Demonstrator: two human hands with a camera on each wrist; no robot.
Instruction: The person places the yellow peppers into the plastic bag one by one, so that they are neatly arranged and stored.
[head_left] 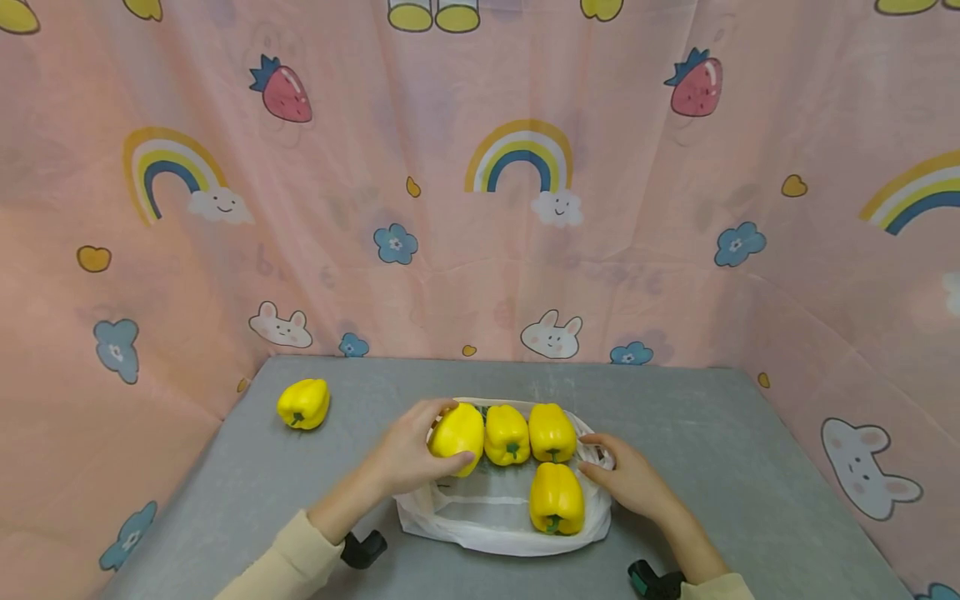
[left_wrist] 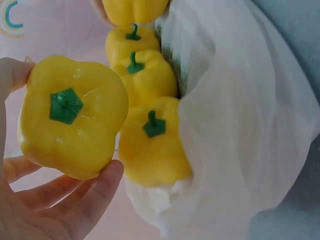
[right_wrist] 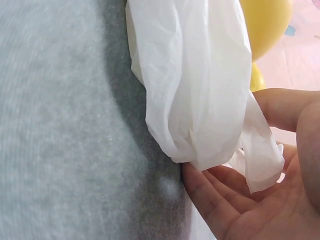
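Observation:
My left hand (head_left: pixel 414 450) holds a yellow bell pepper (head_left: pixel 457 437) at the left side of a white plastic bag (head_left: pixel 495 537). In the left wrist view, thumb and fingers are curled round this pepper (left_wrist: pixel 75 142), its green stem facing the camera. Three more yellow bell peppers lie in the spread bag: one at the back middle (head_left: pixel 506 433), one at the back right (head_left: pixel 552 429), one at the front right (head_left: pixel 557 498). At the bag's right edge, my right hand (head_left: pixel 630 475) grips the loose plastic (right_wrist: pixel 200 90) between thumb and fingers.
Another yellow bell pepper (head_left: pixel 303 404) lies apart on the grey table (head_left: pixel 675 425), near its back left corner. A pink printed curtain (head_left: pixel 480 275) hangs behind the table and along both sides.

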